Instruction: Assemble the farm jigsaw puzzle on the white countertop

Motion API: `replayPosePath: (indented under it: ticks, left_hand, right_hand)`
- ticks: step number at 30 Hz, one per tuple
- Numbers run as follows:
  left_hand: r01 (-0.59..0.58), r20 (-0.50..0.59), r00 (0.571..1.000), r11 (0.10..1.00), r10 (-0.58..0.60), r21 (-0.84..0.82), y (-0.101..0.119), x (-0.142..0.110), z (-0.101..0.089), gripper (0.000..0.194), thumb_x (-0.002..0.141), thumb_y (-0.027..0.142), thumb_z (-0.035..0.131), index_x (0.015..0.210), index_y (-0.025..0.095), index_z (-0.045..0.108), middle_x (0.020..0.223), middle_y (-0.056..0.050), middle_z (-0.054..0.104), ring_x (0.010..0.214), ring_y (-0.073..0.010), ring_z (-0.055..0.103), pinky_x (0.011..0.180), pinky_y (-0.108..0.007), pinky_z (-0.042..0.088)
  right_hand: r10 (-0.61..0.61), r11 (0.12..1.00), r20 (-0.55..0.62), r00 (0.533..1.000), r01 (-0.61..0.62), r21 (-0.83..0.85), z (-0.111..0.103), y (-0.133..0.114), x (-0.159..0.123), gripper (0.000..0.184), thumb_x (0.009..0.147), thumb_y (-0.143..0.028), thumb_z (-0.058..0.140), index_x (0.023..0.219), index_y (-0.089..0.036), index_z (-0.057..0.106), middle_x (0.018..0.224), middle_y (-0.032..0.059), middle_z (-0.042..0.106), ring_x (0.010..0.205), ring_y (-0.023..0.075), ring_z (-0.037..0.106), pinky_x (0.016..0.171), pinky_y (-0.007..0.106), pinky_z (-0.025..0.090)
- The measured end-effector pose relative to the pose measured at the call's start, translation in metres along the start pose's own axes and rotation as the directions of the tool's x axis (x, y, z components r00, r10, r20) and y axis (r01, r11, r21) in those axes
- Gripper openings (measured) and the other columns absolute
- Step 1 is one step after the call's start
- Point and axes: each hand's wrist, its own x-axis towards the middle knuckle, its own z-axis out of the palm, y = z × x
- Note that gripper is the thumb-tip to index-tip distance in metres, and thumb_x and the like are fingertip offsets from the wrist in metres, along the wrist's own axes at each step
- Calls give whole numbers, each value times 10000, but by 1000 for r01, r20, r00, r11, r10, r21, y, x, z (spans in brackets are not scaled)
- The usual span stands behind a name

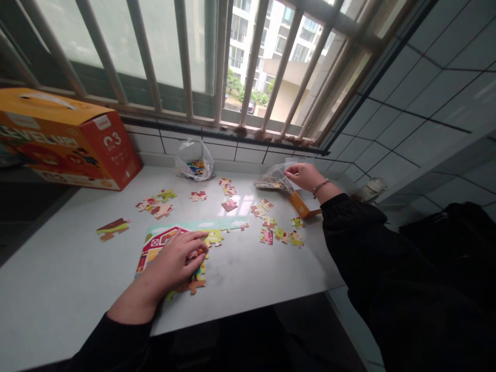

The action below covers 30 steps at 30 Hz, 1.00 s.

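My left hand [180, 261] lies on a partly joined jigsaw puzzle [155, 243], its fingers stretched out and slightly curled at the tips. A red barn shows on the puzzle, and part of the picture is hidden under the hand. Over at the right, my right hand [304, 178] pinches the edge of a clear plastic bag [273, 178] with flat pieces in it. Just below that hand stands a small orange box [304, 205]. Loose puzzle pieces [281, 235] lie between the box and the puzzle.
More loose pieces [157, 204] are spread behind the puzzle, and a brown-green one [113, 229] lies at the left. Another open plastic bag [195, 163] of colourful pieces stands near the wall. A large orange carton [70, 139] occupies the back left, below the barred window [186, 62].
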Motion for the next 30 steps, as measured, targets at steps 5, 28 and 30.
replayPosePath:
  ticks: [5, 28, 30]
  left_hand:
    - [-5, -4, 1000, 1000, 5, 5, 0, -1, 1, 260, 1006, 418, 565, 1004, 276, 783, 1520, -89, 688, 1344, -344, 646, 1143, -560, 509]
    - [25, 12, 1000, 1000, -25, 0, 1, -5, 1, 258, 995, 424, 576, 1051, 279, 782, 1544, -88, 680, 1426, -357, 617, 1230, -613, 453]
    - [13, 8, 1000, 1000, -13, 0, 1, -5, 1, 257, 994, 428, 583, 1048, 277, 784, 1540, -88, 684, 1417, -359, 623, 1223, -598, 464]
  right_hand:
    - [15, 998, 37, 999, -17, 63, 7, 11, -51, 177, 966, -306, 711, 966, -197, 851, 984, 71, 822, 832, 181, 726, 781, 285, 546]
    - [-46, 993, 258, 965, 71, -90, 46, 44, -174, 327, 842, -162, 737, 1169, -174, 742, 1105, 98, 741, 1038, 249, 709, 930, 321, 536]
    - [-69, 996, 206, 976, 79, -43, 47, 39, -178, 253, 842, -154, 711, 1092, -179, 740, 1085, 96, 719, 1014, 244, 695, 920, 329, 540]
